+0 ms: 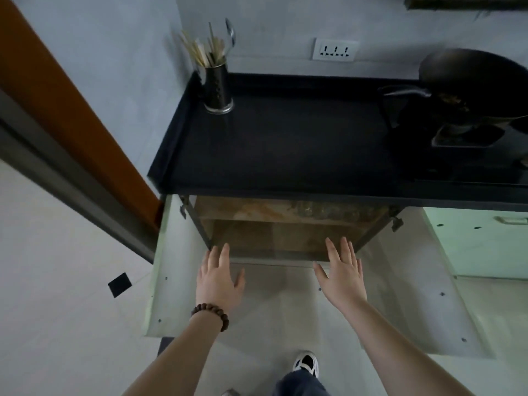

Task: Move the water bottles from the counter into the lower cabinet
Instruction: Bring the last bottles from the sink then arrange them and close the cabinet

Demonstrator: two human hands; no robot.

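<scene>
Black counter (300, 144), raised lip along left and back edges. Utensil holder (218, 88) stands in back-left corner; stove (468, 135) at right, wok (474, 81) on it. Middle bare.

Wok (480, 90) cut off; cabinet (285, 224) contents blurred.

Beside the counter (285, 144): two hands, left (218, 278) and right (341, 270); one pan (471, 87); one utensil holder (217, 87); two open cabinet doors (168, 264).

Matt black desk (285, 144), perforated shiny metal utensil holder (218, 90) with wooden chopsticks (200, 51), dark wok (474, 78), wooden-bead bracelet (211, 312), mottled, stained cabinet interior (285, 224).
</scene>
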